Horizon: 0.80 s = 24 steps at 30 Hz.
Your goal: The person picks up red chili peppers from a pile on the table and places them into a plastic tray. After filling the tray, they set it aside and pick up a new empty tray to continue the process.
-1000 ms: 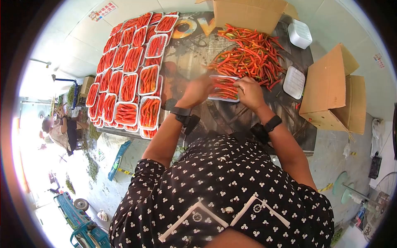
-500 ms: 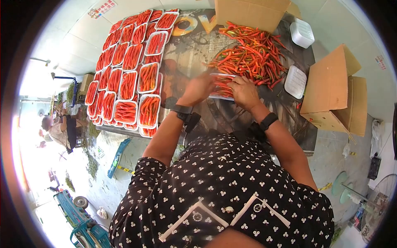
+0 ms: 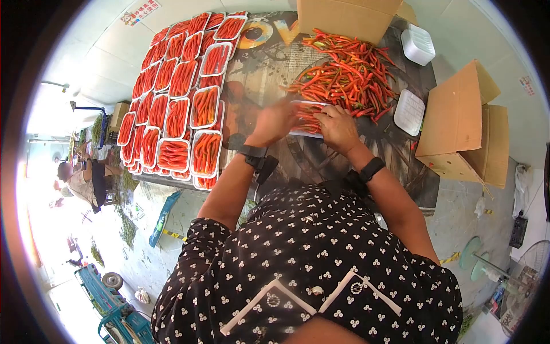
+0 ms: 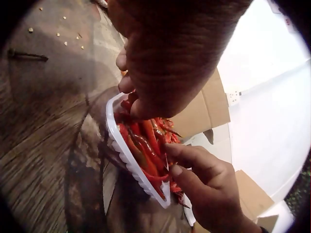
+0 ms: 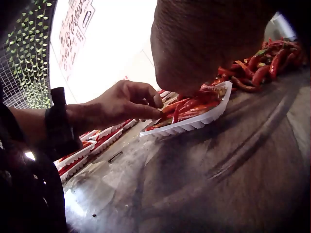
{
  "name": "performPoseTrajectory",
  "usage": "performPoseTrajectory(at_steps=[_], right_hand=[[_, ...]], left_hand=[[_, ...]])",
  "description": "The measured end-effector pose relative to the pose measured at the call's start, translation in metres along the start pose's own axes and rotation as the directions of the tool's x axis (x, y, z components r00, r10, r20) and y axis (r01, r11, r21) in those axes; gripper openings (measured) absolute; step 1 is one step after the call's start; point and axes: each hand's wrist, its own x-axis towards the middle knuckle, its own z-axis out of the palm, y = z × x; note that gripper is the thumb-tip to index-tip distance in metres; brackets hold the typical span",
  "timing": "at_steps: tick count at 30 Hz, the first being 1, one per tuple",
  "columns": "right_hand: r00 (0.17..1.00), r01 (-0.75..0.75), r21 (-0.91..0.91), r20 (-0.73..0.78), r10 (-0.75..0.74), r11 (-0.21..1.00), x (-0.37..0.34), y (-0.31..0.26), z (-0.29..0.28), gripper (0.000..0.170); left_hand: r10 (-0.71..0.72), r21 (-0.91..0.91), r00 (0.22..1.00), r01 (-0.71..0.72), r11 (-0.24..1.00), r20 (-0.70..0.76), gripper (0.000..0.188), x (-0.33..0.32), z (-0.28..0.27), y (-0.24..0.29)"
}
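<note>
A white foam tray point(image 4: 127, 141) of red chili peppers point(image 4: 146, 145) lies on the table between the hands. My left hand point(image 3: 274, 123) is at its left end; in the right wrist view its thumb and forefinger point(image 5: 154, 104) pinch at the chili ends. At the opposite end my right hand point(image 3: 340, 129) reaches over the rim. Its thumb and forefinger point(image 4: 182, 162) pinch a chili tip in the left wrist view. Just behind the tray spreads a loose heap of chilies point(image 3: 349, 74), some with orange or green patches.
Stacked trays filled with chilies point(image 3: 180, 80) cover the table's left side. To the right lie an empty white tray point(image 3: 409, 113) and a stack of white trays point(image 3: 417, 46). An open cardboard box point(image 3: 452, 123) stands at the right edge, another carton point(image 3: 344, 20) behind the heap.
The right hand has shifted slightly left, farther over the tray's right end. The left hand stays at the left end, almost unmoved.
</note>
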Motion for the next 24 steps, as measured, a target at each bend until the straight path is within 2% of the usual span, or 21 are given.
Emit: performPoseTrajectory(at_steps=[1, 5, 7, 11, 14, 16, 17, 19, 20, 22, 24], right_hand=[[1.0, 0.002, 0.004, 0.004, -0.002, 1.0, 0.0, 0.0, -0.001, 0.025], [0.999, 0.027, 0.06, -0.039, -0.024, 0.998, 0.0, -0.003, -0.002, 0.024], [0.998, 0.036, 0.055, -0.059, -0.033, 0.998, -0.001, -0.002, 0.001, 0.023], [0.998, 0.026, 0.056, -0.064, -0.023, 0.998, -0.003, -0.002, -0.001, 0.022], [0.999, 0.043, 0.057, -0.034, -0.041, 0.997, -0.002, 0.007, 0.003, 0.022], [0.989, -0.136, -0.057, 0.046, 0.139, 0.989, -0.007, 0.019, 0.002, 0.022], [0.989, -0.134, -0.056, 0.047, 0.137, 0.989, -0.011, 0.029, -0.002, 0.022], [0.979, -0.105, -0.043, -0.178, 0.096, 0.994, -0.019, 0.044, -0.019, 0.02], [0.979, -0.105, -0.043, -0.178, 0.096, 0.993, -0.023, 0.052, -0.023, 0.02], [0.978, -0.16, -0.159, -0.16, 0.134, 0.974, -0.031, 0.065, -0.028, 0.018], [0.986, -0.141, -0.186, -0.114, 0.122, 0.972, -0.034, 0.069, -0.029, 0.02]], left_hand=[[0.016, 0.002, 0.999, -0.016, 1.0, -0.047, 0.02, 0.0, 0.001, 0.0], [0.021, -0.01, 0.998, -0.021, 1.0, -0.053, 0.018, 0.001, 0.002, 0.001], [0.01, -0.005, 1.0, -0.01, 1.0, 0.009, 0.023, 0.002, 0.004, -0.003], [0.003, -0.013, 1.0, -0.003, 1.0, 0.027, 0.024, 0.002, 0.006, -0.003], [0.045, -0.033, 0.998, -0.047, 0.998, -0.04, 0.019, 0.003, 0.003, 0.0], [0.006, -0.043, 1.0, -0.007, 0.999, -0.026, 0.019, 0.002, -0.004, 0.009], [0.004, -0.042, 1.0, -0.005, 0.999, -0.028, 0.019, 0.002, -0.002, 0.006], [0.043, 0.002, 0.993, -0.043, 0.999, -0.107, 0.02, 0.0, 0.0, -0.002], [0.043, 0.002, 0.993, -0.043, 0.999, -0.107, 0.02, -0.001, -0.001, -0.002], [-0.024, -0.023, 0.996, 0.022, 0.999, -0.082, 0.019, 0.0, -0.008, 0.005], [-0.02, -0.03, 0.996, 0.017, 0.999, -0.091, 0.019, 0.001, -0.01, 0.008]])
